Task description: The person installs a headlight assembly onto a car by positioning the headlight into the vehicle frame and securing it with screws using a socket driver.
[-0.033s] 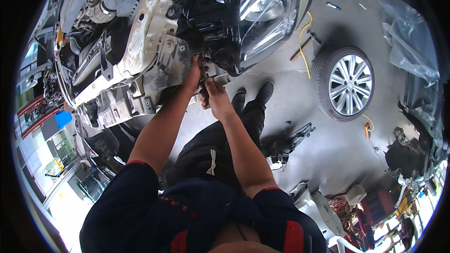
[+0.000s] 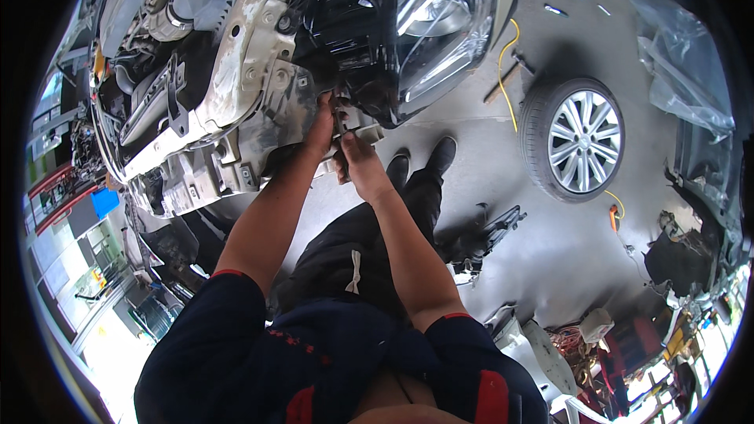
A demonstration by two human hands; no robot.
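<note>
In front of me is the stripped front corner of a car, with its pale metal body frame (image 2: 255, 51) laid bare. A clear headlight (image 2: 440, 27) with a black housing sits to the right of it. My left hand (image 2: 321, 127) reaches up to the gap below the headlight housing, fingers bent around something mostly hidden. Just right of it and lower, my right hand (image 2: 359, 161) is closed around a slim dark tool (image 2: 338, 119) that runs up alongside the left fingers. The tool's exact kind and its upper end cannot be made out.
A wheel (image 2: 583, 141) lies on the floor to the right, near a hammer (image 2: 510, 77) and a yellow cord (image 2: 503, 71). Plastic sheeting (image 2: 683, 55) is at the far right. A black broken part (image 2: 495, 235) rests behind my feet.
The view has shifted very slightly. Both hands stay at the same spot below the headlight, and the right hand still grips the slim tool.
</note>
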